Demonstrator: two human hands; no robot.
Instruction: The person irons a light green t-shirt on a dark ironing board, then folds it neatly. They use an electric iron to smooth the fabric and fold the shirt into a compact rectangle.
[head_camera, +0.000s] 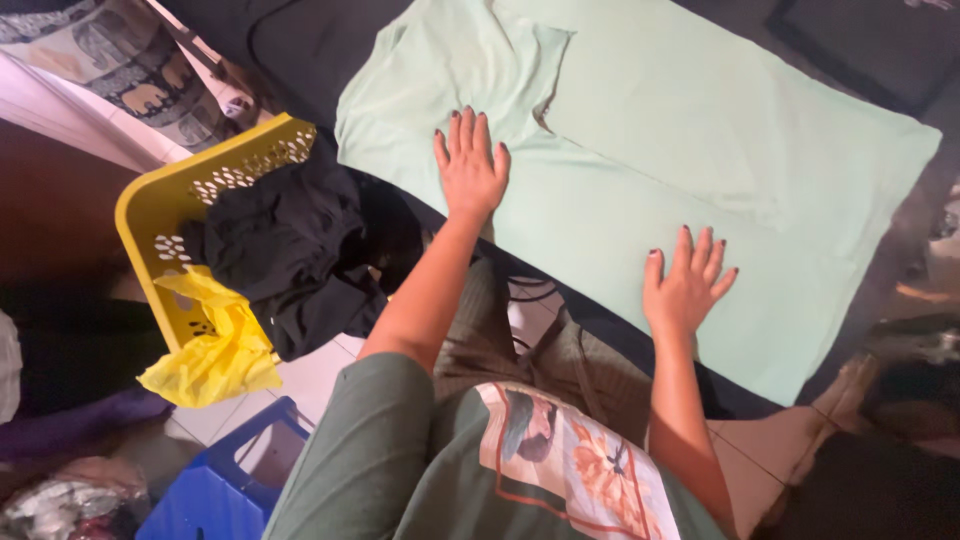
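Both palms are pressing flat, fingers spread, gripping nothing: the left hand (470, 165) is lying on the near-left part of the pale green garment (640, 170), the right hand (685, 285) near its front edge. The garment is lying spread over a dark surface (300, 45). Left of it, a yellow basket (165, 200) is tipping on its side, spilling black clothes (290, 255) and a yellow cloth (215, 350). A blue crate (215, 490) is sitting below on the pale tiled floor (310, 375).
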